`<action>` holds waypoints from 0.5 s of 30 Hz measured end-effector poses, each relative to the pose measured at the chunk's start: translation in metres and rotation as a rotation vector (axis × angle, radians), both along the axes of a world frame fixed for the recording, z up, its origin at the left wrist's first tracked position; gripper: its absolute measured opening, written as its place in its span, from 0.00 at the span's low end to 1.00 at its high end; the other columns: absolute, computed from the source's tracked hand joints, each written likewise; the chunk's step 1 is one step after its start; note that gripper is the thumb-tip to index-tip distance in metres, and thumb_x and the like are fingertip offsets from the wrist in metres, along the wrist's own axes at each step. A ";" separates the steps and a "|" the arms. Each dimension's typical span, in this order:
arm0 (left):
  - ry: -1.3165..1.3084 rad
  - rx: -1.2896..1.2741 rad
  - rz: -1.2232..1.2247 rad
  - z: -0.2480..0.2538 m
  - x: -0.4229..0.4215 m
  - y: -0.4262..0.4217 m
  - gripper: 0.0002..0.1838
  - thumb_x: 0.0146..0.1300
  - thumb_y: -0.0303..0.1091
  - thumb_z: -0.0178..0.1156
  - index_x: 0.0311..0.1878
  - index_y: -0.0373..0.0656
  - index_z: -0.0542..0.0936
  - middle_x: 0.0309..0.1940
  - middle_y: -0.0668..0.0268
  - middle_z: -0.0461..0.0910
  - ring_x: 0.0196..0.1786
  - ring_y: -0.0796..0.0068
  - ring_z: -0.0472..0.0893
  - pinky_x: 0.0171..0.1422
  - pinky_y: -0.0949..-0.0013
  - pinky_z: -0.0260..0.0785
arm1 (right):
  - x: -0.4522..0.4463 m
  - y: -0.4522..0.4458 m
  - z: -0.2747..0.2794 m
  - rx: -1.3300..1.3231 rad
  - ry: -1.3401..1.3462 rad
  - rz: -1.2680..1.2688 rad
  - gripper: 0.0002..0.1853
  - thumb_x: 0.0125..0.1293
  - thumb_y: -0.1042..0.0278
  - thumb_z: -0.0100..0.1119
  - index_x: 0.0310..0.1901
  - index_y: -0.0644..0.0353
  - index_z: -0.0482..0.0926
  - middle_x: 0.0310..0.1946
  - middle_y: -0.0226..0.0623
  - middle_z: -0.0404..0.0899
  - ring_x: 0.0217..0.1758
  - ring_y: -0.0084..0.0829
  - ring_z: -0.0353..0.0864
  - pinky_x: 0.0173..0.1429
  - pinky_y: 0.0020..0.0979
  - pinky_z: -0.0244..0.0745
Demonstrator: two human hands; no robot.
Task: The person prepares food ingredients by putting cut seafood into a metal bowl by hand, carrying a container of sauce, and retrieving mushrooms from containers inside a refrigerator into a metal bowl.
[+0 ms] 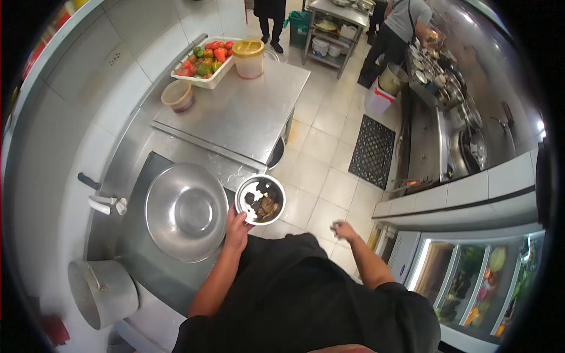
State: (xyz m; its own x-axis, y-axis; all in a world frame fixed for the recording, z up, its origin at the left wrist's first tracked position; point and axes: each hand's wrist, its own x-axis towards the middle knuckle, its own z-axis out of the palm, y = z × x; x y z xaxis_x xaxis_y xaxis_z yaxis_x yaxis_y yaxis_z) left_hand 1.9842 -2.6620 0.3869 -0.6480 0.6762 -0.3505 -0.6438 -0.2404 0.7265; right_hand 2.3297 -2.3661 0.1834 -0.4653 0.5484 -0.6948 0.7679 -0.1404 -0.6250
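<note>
My left hand [237, 228] grips the rim of a small metal bowl [240, 210], thumb over the edge. Dark brown and black chunks of food [266, 206] lie inside it; their kind is unclear. Left of this hand, close by, a wide empty metal mixing bowl [162, 226] rests on the dark grey counter [132, 250]. Out to the right, over the floor, my right hand [342, 230] is closed, and what its fingers hold, if anything, is too small to make out.
Beyond the bowls is a steel table [247, 112] with a basket of peppers [215, 81], a yellow-lidded tub [248, 65] and a smaller tub [178, 97]. A large pot [118, 294] stands lower left. At right are a lit fridge [471, 282], a floor mat [372, 150] and a co-worker [400, 29].
</note>
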 end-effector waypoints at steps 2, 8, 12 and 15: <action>-0.020 0.003 -0.039 -0.005 -0.012 0.009 0.38 0.66 0.36 0.57 0.76 0.44 0.52 0.66 0.58 0.68 0.65 0.62 0.72 0.62 0.50 0.71 | -0.057 -0.009 0.059 0.027 0.116 -0.055 0.26 0.62 0.59 0.67 0.58 0.66 0.78 0.32 0.39 0.84 0.30 0.27 0.82 0.31 0.29 0.76; -0.034 0.033 -0.202 0.010 -0.039 0.066 0.39 0.63 0.37 0.59 0.75 0.45 0.54 0.66 0.58 0.68 0.66 0.60 0.72 0.65 0.48 0.70 | -0.096 0.017 0.142 0.109 0.331 -0.276 0.19 0.69 0.63 0.61 0.57 0.63 0.77 0.40 0.36 0.84 0.38 0.26 0.83 0.40 0.30 0.80; -0.013 0.002 -0.272 0.011 -0.050 0.110 0.37 0.63 0.37 0.57 0.75 0.46 0.56 0.66 0.58 0.68 0.66 0.60 0.72 0.65 0.48 0.71 | -0.061 0.071 0.143 0.092 0.331 -0.594 0.17 0.68 0.62 0.60 0.54 0.62 0.79 0.39 0.35 0.84 0.38 0.29 0.84 0.39 0.29 0.79; 0.017 0.007 -0.276 0.015 -0.055 0.164 0.36 0.64 0.38 0.56 0.74 0.47 0.56 0.66 0.58 0.68 0.66 0.59 0.72 0.65 0.47 0.71 | -0.024 0.117 0.105 0.074 0.234 -0.693 0.14 0.70 0.61 0.58 0.50 0.61 0.80 0.39 0.35 0.83 0.36 0.29 0.84 0.38 0.29 0.79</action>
State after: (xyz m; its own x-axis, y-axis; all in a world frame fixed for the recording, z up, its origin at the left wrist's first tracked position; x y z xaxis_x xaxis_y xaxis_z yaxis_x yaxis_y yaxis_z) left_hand 1.9289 -2.4984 0.4015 -0.4444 0.8305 -0.3358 -0.6737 -0.0629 0.7363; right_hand 2.3055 -2.2490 0.2881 -0.1266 0.8123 -0.5693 0.3632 -0.4961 -0.7886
